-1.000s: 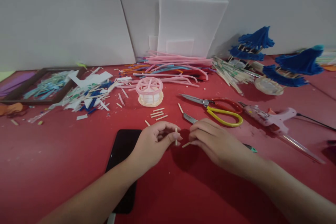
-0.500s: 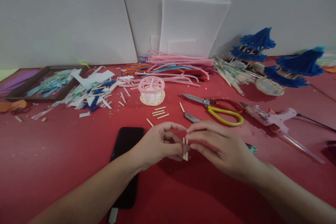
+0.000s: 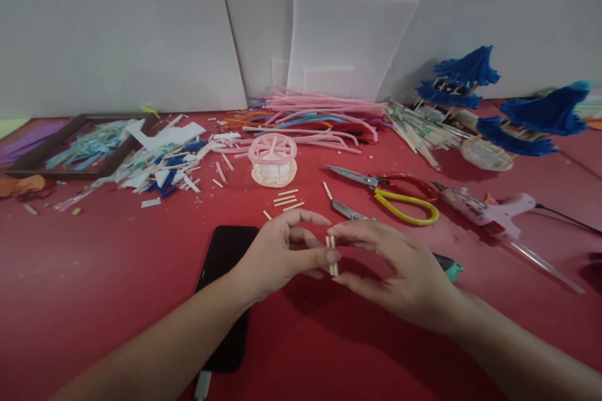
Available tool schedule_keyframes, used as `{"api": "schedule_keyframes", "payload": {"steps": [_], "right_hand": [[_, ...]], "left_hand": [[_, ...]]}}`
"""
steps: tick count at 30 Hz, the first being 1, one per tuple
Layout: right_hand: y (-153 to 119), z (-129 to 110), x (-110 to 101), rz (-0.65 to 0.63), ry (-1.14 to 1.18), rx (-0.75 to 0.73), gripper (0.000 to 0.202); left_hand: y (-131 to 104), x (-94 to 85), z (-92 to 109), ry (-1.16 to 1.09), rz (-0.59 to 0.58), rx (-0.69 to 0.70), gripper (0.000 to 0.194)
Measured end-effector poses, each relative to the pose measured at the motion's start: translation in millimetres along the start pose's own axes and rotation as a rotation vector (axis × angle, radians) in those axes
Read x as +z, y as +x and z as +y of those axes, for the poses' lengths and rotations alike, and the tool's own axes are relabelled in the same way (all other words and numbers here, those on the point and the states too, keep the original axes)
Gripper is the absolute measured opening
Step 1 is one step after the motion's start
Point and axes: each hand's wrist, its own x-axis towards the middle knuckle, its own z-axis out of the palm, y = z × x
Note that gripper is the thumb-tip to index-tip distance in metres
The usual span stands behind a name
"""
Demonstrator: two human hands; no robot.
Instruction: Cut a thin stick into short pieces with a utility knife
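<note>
My left hand (image 3: 286,250) pinches two short wooden sticks (image 3: 331,266) side by side, nearly upright, between thumb and fingers. From the other side, my right hand (image 3: 392,263) has its fingertips at the top ends of the sticks and its thumb at their bottom ends. Beyond the hands, several more short sticks (image 3: 285,202) lie loose on the red table. A cutter blade (image 3: 345,208) shows past the right hand's fingers, and its handle (image 3: 449,266) is partly covered by that hand. Behind the loose sticks stands a small round structure (image 3: 271,163) with a pink wheel-like top.
A black phone (image 3: 226,301) lies under my left wrist. Scissors (image 3: 390,191) and a pink glue gun (image 3: 489,210) lie to the right. Farther back are pink fuzzy stems (image 3: 320,103), blue-roofed models (image 3: 531,125), scraps (image 3: 174,156) and a framed tray (image 3: 89,172).
The two sticks have risen slightly in my left hand. My right fingers and thumb have spread to the sticks' upper and lower ends.
</note>
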Motion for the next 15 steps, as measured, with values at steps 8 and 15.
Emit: {"api": "schedule_keyframes", "payload": {"steps": [8,15], "right_hand": [[0.0,-1.7,-0.3,0.009,0.039,-0.004,0.028],[-0.6,-1.1,0.2,0.017,0.046,0.005,0.031]], "left_hand": [[0.7,0.2,0.8,0.039,0.028,-0.007,0.046],[0.9,0.5,-1.7,0.037,0.037,0.038,0.047]]}}
